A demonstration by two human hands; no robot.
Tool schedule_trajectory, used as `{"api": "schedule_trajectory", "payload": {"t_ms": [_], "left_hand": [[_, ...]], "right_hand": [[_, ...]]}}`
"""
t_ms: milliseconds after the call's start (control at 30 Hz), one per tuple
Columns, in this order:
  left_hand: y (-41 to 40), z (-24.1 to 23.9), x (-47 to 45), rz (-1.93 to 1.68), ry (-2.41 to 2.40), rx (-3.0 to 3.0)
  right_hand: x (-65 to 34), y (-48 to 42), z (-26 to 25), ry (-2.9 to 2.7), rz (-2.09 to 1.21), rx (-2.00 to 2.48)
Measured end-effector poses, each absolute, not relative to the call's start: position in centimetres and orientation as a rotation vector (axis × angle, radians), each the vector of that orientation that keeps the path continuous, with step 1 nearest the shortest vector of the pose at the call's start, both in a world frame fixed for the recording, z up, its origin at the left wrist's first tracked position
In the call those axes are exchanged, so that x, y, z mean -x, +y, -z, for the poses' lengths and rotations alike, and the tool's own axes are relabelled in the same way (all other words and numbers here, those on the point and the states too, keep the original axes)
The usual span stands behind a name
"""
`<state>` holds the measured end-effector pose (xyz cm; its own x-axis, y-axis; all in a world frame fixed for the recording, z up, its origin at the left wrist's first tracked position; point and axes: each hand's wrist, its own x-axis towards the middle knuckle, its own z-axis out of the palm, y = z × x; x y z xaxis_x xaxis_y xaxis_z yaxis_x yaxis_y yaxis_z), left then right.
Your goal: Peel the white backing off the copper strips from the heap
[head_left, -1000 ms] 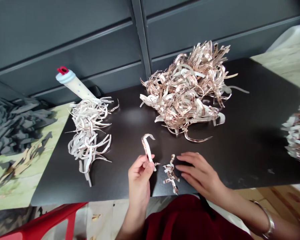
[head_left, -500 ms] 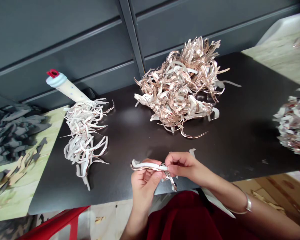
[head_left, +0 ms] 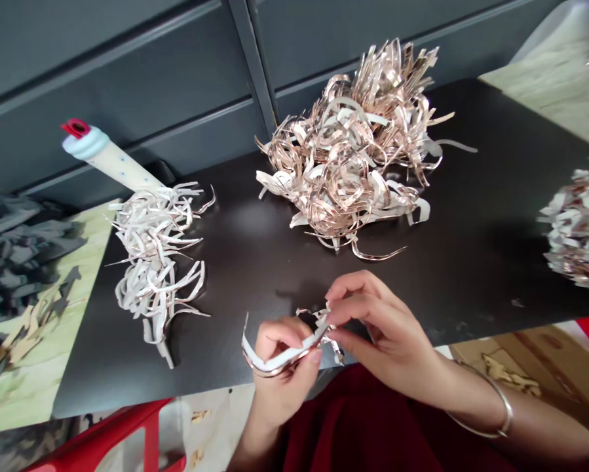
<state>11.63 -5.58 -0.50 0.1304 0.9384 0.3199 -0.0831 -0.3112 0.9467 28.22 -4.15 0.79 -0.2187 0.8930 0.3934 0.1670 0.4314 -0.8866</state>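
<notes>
Left hand (head_left: 279, 387) closed, pinching curved copper-faced strip (head_left: 279, 362), apparently to hold it clear of scrap tangle (head_left: 318, 319); right hand (head_left: 387, 334) half-open, fingertips (head_left: 329, 313) at tangle

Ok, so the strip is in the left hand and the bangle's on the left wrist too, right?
Not quite: the bangle is on the right wrist, not the left, as the head view shows. The strip is in the left hand, as you said.
</notes>
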Motion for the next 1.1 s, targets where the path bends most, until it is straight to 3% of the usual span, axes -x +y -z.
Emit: {"api": "schedule_trajectory", "payload": {"t_ms": [1100], "left_hand": [[-8.1,0.8,-10.2,-1.24,0.908,-1.609]], "right_hand": [[-28.1,-4.1,-3.9,-2.004,-1.114,0.784]]}}
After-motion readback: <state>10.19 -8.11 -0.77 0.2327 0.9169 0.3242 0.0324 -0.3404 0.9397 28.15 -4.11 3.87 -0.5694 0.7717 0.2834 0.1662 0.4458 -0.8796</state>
